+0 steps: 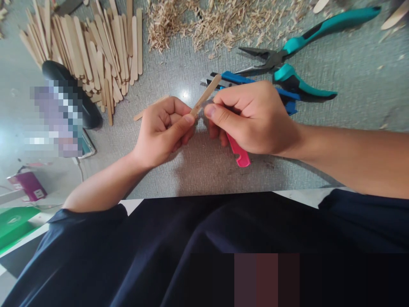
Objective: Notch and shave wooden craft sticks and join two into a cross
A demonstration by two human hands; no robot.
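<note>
My left hand (pixel 168 130) pinches a wooden craft stick (pixel 207 94) between thumb and forefinger. The stick slants up to the right, with a small dark nick near my fingertips. Close beside it, my right hand (pixel 252 117) is closed, thumb pressed on the forefinger. A pink utility knife (pixel 239 154) sticks out below the right palm and appears to be in its grip; the fingers hide most of it, and its blade is hard to make out. Partly behind the right hand lies a blue utility knife (pixel 238 78) on the table.
Teal-handled long-nose pliers (pixel 275 59) lie spread beyond the right hand. Wood shavings (pixel 204 21) cover the back. A heap of craft sticks (pixel 96 51) is at back left, near a black case (pixel 70 94) and a phone (pixel 87 145). One loose stick (pixel 140 115) lies behind my left hand.
</note>
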